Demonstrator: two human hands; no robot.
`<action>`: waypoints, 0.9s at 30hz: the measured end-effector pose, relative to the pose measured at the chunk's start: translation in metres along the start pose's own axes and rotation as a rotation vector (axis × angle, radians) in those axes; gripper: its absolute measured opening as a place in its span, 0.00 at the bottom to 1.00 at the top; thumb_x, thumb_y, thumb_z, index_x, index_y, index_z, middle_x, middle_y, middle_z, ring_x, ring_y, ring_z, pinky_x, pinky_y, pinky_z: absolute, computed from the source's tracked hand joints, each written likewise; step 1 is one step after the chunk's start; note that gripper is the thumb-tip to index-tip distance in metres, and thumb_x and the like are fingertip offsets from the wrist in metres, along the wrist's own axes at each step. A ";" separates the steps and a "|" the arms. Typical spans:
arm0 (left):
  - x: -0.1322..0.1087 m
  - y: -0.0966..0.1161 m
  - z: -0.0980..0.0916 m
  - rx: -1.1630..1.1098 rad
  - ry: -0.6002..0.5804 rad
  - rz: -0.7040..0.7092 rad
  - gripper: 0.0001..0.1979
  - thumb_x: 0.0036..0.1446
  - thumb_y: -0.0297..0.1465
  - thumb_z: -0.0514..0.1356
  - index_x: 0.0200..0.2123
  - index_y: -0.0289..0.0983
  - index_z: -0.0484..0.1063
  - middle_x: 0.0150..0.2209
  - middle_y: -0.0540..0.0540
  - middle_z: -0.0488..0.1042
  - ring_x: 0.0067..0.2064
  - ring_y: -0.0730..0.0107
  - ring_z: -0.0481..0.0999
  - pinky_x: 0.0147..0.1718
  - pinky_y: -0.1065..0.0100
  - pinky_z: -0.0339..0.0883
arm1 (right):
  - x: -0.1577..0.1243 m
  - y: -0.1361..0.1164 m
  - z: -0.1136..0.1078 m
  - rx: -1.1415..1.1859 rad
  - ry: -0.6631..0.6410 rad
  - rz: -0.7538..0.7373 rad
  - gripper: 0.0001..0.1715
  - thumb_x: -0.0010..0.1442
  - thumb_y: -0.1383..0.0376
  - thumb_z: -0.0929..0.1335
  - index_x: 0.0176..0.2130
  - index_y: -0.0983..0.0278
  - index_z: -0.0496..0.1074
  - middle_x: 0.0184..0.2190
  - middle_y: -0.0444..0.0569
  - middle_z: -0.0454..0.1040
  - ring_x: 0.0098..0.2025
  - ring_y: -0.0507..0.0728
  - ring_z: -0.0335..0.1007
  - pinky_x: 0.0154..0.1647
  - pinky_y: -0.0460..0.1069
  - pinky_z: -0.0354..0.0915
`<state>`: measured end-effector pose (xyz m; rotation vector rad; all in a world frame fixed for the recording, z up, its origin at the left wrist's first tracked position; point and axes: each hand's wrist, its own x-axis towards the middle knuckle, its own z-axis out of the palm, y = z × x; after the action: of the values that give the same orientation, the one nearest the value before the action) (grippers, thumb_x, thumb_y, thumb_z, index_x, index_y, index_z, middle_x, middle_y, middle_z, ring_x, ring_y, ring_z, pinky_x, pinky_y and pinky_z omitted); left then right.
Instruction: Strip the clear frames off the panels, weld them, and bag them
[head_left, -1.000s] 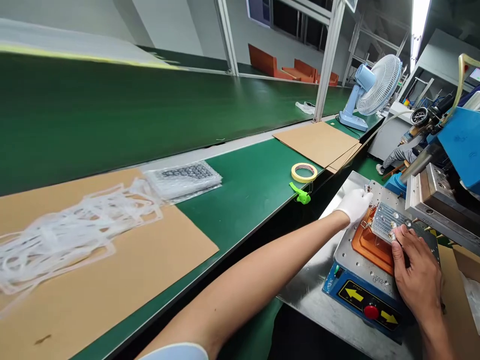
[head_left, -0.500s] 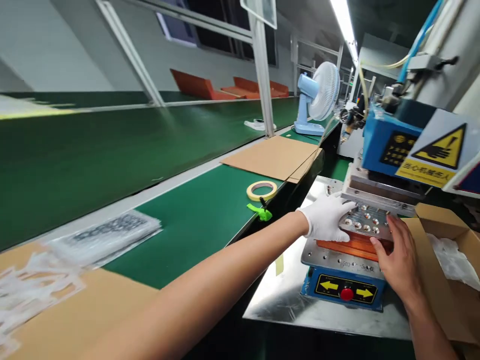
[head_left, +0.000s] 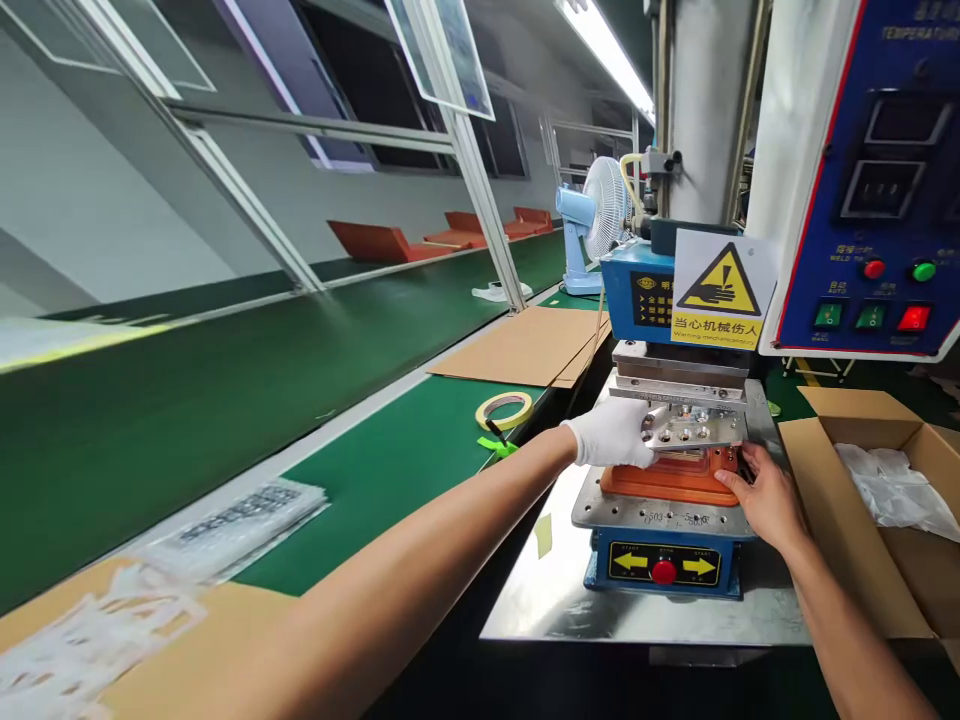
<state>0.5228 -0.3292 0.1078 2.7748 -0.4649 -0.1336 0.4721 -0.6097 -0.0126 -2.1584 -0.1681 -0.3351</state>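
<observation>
My left hand (head_left: 613,432), in a white glove, is closed on the left end of a metal plate (head_left: 694,432) with several round holes. The plate sits slightly tilted over an orange block (head_left: 667,485), with a gap between them at the front. My bare right hand (head_left: 769,492) is curled at the plate's right end, its thumb against the block's front; its fingertips are partly hidden. The block rests on the press's steel base plate (head_left: 589,505). Just above my left hand hangs the press's upper metal head (head_left: 679,385).
A blue base with yellow arrows and a red button (head_left: 664,572) faces me. To the right stand an open cardboard box (head_left: 817,500) with clear bags and a control panel (head_left: 877,180). Leftward are a tape roll (head_left: 504,410), cardboard (head_left: 525,345), a fan (head_left: 581,235) and a green conveyor (head_left: 187,400).
My view has swung right, bringing the control panel in. The metal plate now stands tilted with a gap above the orange block. My right thumb has come against the block's front.
</observation>
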 end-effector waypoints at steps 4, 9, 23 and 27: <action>-0.035 -0.008 0.001 0.122 0.178 0.095 0.26 0.40 0.39 0.68 0.46 0.38 0.80 0.43 0.42 0.79 0.46 0.49 0.77 0.47 0.59 0.71 | -0.003 -0.008 -0.005 -0.108 0.055 -0.066 0.36 0.66 0.56 0.74 0.67 0.63 0.67 0.63 0.62 0.77 0.64 0.70 0.76 0.64 0.67 0.72; -0.115 -0.035 0.015 0.010 0.279 -0.133 0.45 0.45 0.39 0.68 0.69 0.45 0.69 0.58 0.43 0.77 0.57 0.48 0.75 0.57 0.59 0.70 | 0.011 -0.036 -0.004 -0.256 0.050 -0.389 0.29 0.68 0.57 0.73 0.65 0.60 0.71 0.64 0.58 0.75 0.72 0.70 0.63 0.71 0.67 0.64; -0.177 -0.054 0.115 -0.094 0.241 -0.924 0.40 0.50 0.56 0.67 0.63 0.47 0.71 0.53 0.35 0.76 0.55 0.37 0.77 0.48 0.53 0.70 | 0.046 -0.074 0.007 -0.289 -0.012 -0.424 0.29 0.66 0.48 0.73 0.58 0.64 0.77 0.54 0.61 0.81 0.56 0.71 0.79 0.57 0.63 0.73; -0.158 -0.047 0.138 -0.090 0.273 -0.938 0.37 0.50 0.58 0.66 0.57 0.44 0.74 0.52 0.34 0.74 0.54 0.37 0.75 0.48 0.51 0.68 | -0.009 -0.088 0.000 -0.155 -0.005 -0.562 0.31 0.68 0.43 0.72 0.60 0.59 0.75 0.55 0.57 0.80 0.54 0.69 0.80 0.55 0.62 0.76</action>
<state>0.3684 -0.2759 -0.0317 2.6208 0.8942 0.0175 0.4425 -0.5592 0.0537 -2.2337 -0.7807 -0.6790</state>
